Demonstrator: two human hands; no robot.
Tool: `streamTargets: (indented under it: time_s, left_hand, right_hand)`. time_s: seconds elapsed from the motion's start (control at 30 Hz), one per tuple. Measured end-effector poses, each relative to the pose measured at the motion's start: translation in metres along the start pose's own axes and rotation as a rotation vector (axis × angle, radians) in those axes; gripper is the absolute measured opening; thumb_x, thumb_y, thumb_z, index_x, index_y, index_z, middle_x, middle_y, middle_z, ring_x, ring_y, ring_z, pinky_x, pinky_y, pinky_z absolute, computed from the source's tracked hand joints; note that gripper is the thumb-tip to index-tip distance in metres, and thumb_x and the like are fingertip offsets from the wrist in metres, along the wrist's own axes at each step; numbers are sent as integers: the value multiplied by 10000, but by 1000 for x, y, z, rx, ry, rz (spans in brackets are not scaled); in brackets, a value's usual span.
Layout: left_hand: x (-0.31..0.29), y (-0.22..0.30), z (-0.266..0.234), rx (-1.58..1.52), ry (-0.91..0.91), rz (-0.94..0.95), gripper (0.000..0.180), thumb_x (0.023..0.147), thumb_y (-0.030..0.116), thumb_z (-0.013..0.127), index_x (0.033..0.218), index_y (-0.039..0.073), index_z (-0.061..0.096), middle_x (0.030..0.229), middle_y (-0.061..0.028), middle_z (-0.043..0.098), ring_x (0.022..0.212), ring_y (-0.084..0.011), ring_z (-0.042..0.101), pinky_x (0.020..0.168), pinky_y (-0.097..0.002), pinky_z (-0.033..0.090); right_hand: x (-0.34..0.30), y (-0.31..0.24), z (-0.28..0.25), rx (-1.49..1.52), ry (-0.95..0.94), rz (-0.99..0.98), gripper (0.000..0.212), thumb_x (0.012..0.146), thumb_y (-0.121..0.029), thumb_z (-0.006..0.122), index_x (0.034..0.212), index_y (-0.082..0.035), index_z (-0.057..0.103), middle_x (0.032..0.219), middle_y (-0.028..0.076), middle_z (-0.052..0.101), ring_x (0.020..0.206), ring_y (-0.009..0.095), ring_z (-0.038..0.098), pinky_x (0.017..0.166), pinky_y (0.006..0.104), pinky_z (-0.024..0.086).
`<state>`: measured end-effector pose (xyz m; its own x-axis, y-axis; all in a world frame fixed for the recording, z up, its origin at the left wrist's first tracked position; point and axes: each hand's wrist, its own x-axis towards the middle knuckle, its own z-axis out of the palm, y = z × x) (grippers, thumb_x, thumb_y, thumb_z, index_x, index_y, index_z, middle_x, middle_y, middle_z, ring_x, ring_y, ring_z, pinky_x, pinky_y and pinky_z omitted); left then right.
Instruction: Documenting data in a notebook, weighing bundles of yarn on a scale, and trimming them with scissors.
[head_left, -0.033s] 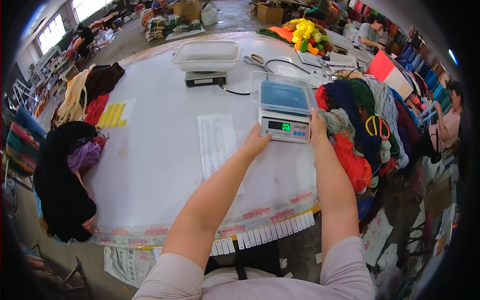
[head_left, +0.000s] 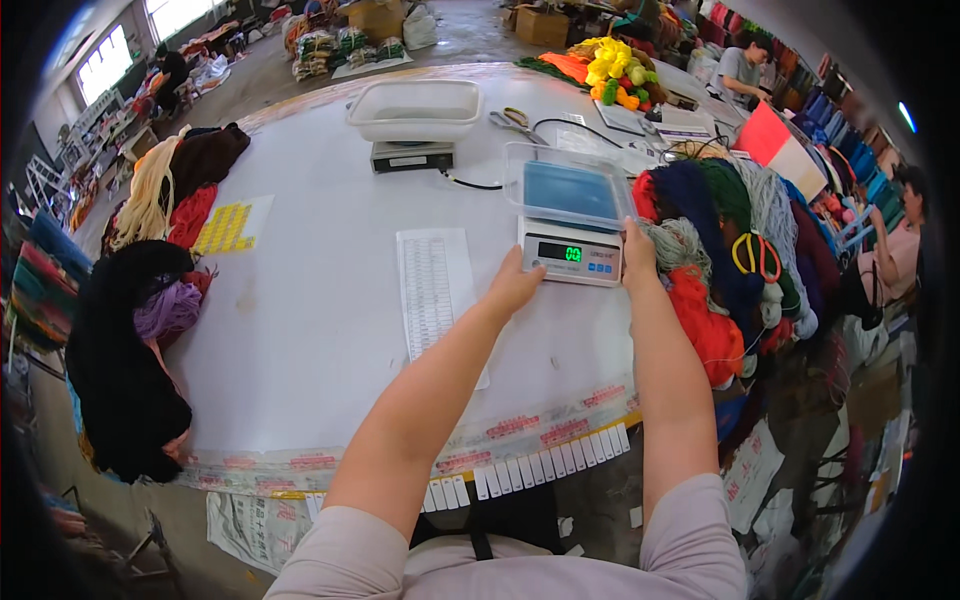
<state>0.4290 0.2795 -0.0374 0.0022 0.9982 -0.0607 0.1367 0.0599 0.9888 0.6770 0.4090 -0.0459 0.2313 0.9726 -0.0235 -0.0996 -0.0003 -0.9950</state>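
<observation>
- I see the digital scale (head_left: 570, 262) on the right half of the white table (head_left: 290, 340), near the piled yarn: a flat pale box with rounded corners, a dark display window lit with green digits and blue buttons.
- The clear tray (head_left: 513, 182) sits over the scale's far part, thin, glossy plastic with a wide rim; flat blue shows through its base.
- On my view's left, the left hand (head_left: 517, 283) holds the scale's near left corner, fingers at the side, thumb on the front edge, the spread narrow.
- The right hand (head_left: 638, 255) holds the right side, fingertips reaching up toward the tray's corner; I can't see what its fingers do underneath.
- Just beside it I make out a soft, stringy heap: grey-green yarn (head_left: 682, 243), a shaggy red-orange hank (head_left: 705, 325) and scissors (head_left: 757, 257) with looped yellow and orange handles.
- Farther off stands a cloudy white tub (head_left: 415, 128) on a darker scale (head_left: 412, 158).
- At the far left I get a dense, matte black hank (head_left: 115, 370) against purple yarn (head_left: 168, 313).
</observation>
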Motion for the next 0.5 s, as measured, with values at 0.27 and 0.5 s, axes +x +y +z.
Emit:
streamTargets:
  time_s: [0.27,0.5]
  left_hand:
    - [24,-8,11,207,130,0,743,907,334,569,1434,-75,243,1471,-264,321,1384,-378,294,1130,-390,249]
    - [47,27,23,-85,530,251,694,981,328,435,1482,-48,136,1512,-250,260,1419,-361,227,1154,-380,188]
  right_hand:
    - [-18,-3,10,-143,173,-90,492,935,-400,548,1030,71,656,939,131,680,845,205,604,782,339,460]
    - [-20,-11,8,49,279,-211,382,933,-285,569,1067,60,660,1003,102,680,893,190,606,832,302,455]
